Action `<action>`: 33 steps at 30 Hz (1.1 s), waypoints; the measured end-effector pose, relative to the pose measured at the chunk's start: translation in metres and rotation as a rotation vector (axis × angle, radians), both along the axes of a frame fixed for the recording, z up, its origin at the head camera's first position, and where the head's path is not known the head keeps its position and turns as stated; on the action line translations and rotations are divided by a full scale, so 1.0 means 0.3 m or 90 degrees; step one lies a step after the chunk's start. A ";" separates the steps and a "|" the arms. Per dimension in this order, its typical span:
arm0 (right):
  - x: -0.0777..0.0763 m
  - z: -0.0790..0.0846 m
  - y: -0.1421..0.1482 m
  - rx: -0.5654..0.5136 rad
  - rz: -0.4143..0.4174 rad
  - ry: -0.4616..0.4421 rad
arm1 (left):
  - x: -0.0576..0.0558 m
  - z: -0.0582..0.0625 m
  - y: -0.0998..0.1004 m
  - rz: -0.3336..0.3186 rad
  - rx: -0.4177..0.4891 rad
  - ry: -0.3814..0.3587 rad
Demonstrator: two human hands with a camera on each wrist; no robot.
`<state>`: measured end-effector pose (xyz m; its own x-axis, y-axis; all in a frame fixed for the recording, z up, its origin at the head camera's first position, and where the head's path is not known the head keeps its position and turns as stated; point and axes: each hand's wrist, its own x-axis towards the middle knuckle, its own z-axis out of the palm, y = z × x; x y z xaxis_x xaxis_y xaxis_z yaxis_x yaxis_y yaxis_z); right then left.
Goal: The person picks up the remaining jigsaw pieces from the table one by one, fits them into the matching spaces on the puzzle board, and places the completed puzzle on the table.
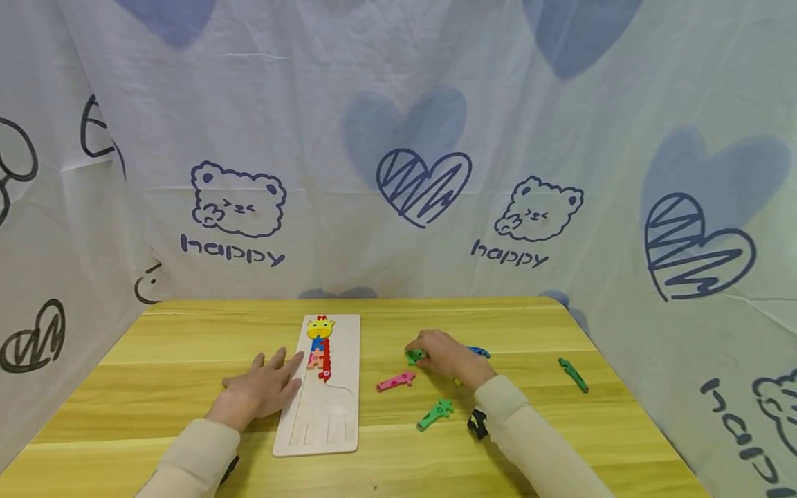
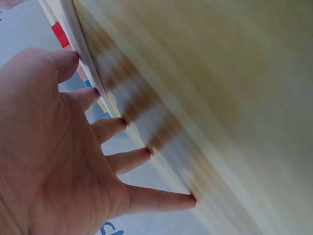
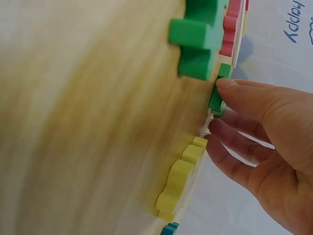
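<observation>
A pale wooden puzzle board lies lengthwise on the table. At its far end sit a yellow giraffe head and blue, salmon and red pieces. My left hand is beside the board's left edge, fingers spread; in the left wrist view the fingertips rest at the tabletop along that edge. Right of the board, my right hand pinches a small green puzzle piece between thumb and fingers, low over the table. The hand partly covers this piece in the head view.
Loose on the table near my right hand are a pink piece, another green piece, a yellow piece and a blue piece. A dark green piece lies farther right. Printed cloth hangs behind the table.
</observation>
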<state>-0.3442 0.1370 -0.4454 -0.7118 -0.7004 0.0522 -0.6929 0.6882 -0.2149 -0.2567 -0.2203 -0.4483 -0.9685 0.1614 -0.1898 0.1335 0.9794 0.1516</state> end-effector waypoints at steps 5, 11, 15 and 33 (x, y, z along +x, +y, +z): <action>0.006 -0.001 0.001 -0.009 0.021 0.005 | 0.001 0.002 0.001 0.002 0.001 -0.001; 0.005 -0.009 -0.003 -0.016 0.024 0.024 | 0.003 0.003 0.002 0.001 0.003 -0.001; 0.007 -0.010 -0.014 -0.024 0.011 0.019 | 0.001 0.001 0.000 0.002 0.002 -0.002; 0.058 0.032 -0.096 -0.056 0.002 -0.010 | 0.003 0.006 -0.002 0.005 0.013 -0.005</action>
